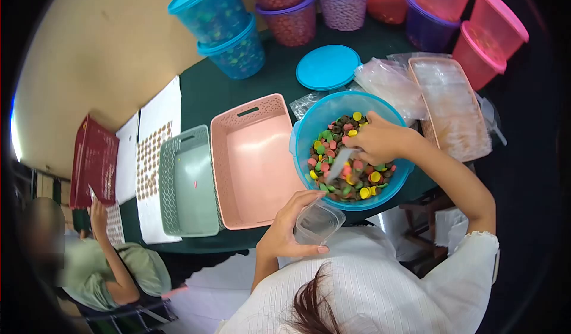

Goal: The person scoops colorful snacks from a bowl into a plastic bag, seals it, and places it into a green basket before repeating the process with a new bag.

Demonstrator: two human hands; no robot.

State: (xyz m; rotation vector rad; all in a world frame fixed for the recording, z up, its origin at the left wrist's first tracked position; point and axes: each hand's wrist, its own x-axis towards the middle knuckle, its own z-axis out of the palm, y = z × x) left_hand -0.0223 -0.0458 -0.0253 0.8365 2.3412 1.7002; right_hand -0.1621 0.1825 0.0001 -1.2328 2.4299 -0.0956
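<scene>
My left hand [288, 227] grips a small clear plastic container [319, 220], which looks empty, just in front of a large blue tub [299, 133]. Inside the tub are many small round sweets [369, 192] in brown, yellow, green and pink. My right hand [377, 139] reaches over the tub with its fingers closed around a pale spoon [340, 163]. The spoon's lower end is blurred among the sweets.
A pink basket [256, 156] and a green basket [190, 182] stand left of the tub. Behind lie a blue lid [328, 67], plastic bags [392, 87] and stacked lidded tubs [232, 49]. A pink tray [449, 111] is at right. Another person [113, 268] sits at left.
</scene>
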